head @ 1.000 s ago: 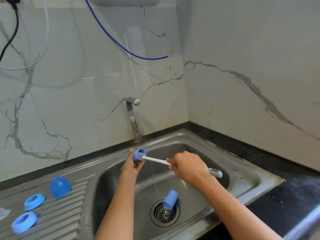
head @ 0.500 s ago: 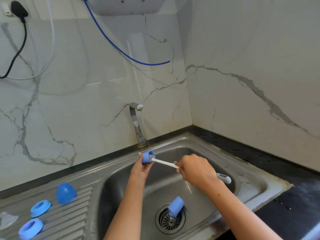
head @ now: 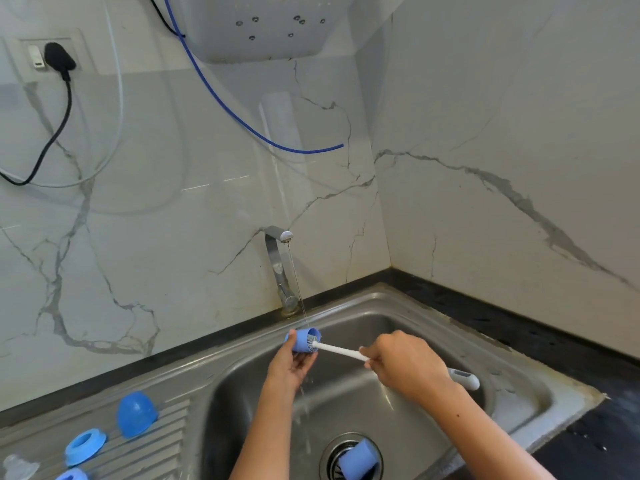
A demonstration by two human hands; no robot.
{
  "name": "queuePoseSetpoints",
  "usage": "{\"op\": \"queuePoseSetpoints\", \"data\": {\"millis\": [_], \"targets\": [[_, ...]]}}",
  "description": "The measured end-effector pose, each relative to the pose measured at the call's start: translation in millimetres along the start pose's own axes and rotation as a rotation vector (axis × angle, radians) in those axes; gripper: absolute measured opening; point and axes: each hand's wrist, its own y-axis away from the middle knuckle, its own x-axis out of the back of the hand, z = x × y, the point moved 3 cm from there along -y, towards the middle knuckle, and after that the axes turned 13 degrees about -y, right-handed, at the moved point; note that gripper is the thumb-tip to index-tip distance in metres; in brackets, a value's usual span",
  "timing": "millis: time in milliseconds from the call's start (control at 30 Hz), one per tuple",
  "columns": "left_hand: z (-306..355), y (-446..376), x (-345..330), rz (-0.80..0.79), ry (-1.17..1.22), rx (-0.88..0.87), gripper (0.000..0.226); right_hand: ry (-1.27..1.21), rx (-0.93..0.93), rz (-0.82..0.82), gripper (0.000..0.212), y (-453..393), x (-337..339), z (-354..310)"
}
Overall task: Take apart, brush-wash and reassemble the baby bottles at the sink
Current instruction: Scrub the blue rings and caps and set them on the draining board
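My left hand [head: 290, 367] grips a small blue bottle body [head: 303, 339] on its side over the steel sink [head: 433, 317], its mouth facing right under a thin stream from the tap [head: 277, 261]. My right hand [head: 405, 368] holds the white bottle brush [head: 341, 351] by its handle, and the bristle head sits in the bottle's mouth. The grey handle end [head: 464, 378] sticks out behind my right hand. A second blue bottle body [head: 358, 460] lies on the drain strainer.
On the ribbed drainboard at left lie a blue dome cap [head: 135, 414], a blue collar ring [head: 85, 442], a second ring [head: 71, 474] at the frame's bottom edge and a clear teat [head: 19, 465]. A black counter [head: 519, 327] borders the sink at right. A blue hose [head: 242, 116] hangs above.
The view has tilted upward, so hands and sink sit lower in frame. The brush head stays in the bottle's mouth and both hands keep their hold.
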Motion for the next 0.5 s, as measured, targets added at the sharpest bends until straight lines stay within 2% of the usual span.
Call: {"op": "queuePoseSetpoints", "data": {"millis": [133, 333, 500], "targets": [[4, 0, -5, -0.016, -0.011, -0.015, 0.02, -0.069, -0.065, 0.067, 0.032, 3, 6, 10], [-1, -1, -2, -0.033, -0.106, -0.01, 0.024, 0.103, 0.036, 0.034, 0.031, 1, -1, -4], [3, -1, 0, -0.04, 0.007, 0.01, 0.023, -0.039, -0.03, 0.06, 0.033, 3, 3, 4]]}}
